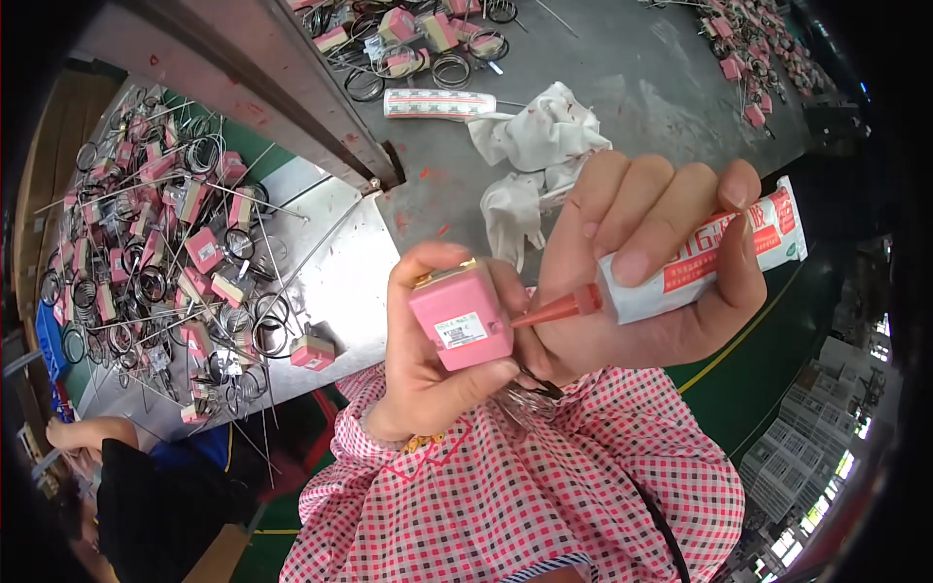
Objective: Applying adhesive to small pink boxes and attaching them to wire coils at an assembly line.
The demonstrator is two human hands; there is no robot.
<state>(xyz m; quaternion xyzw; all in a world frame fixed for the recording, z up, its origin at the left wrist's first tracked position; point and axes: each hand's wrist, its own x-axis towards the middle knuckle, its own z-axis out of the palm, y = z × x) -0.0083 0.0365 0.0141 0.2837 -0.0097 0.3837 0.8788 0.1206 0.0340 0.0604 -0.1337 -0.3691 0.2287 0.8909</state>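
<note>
Overhead, grey metal table [622,87] holds heap of pink coil-wired parts [165,262], crumpled white gloves [535,155]. Right hand [651,282] wraps white-red tube [709,257], red nozzle [554,309] touching pink box [460,318]. Left hand [428,360] pinches box above pink checked garment [525,486], blocking floor.

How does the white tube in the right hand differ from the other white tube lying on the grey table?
The held tube is gripped in the right hand, tilted; the spare tube lies flat on the table, untouched. The held tube shows a red nozzle beside the pink box in the left hand; the spare tube shows none. Both are white with red print.
</note>
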